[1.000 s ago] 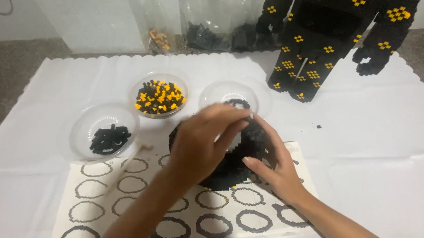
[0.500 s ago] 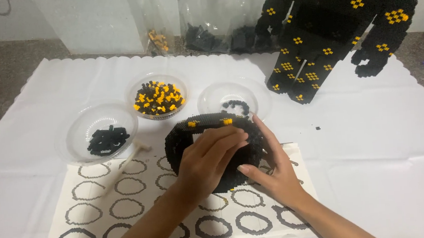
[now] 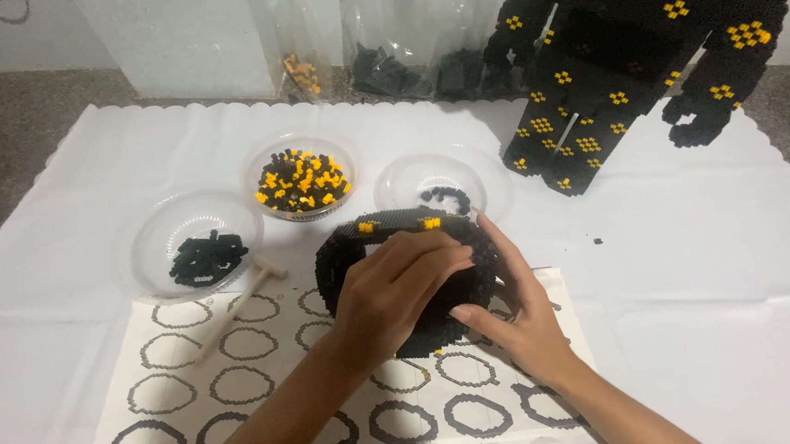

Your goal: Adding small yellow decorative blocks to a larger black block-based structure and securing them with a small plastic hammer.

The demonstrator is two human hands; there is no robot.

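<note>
Near the middle of the white cloth [image 3: 699,321], just above the top edge of the pattern sheet [image 3: 240,390], you hold a rounded black block piece [image 3: 396,240] with both hands. Your left hand [image 3: 400,287] lies over its top, fingers curled down on it; your right hand [image 3: 513,320] cups its right side, thumb pressed against the lower edge. Beyond it stand three clear bowls: one with black bits [image 3: 198,254] towards the left edge, one with black and yellow bits [image 3: 302,177], and a nearly bare one [image 3: 439,186]. A big black block figure [image 3: 642,47] stands at the far right corner.
</note>
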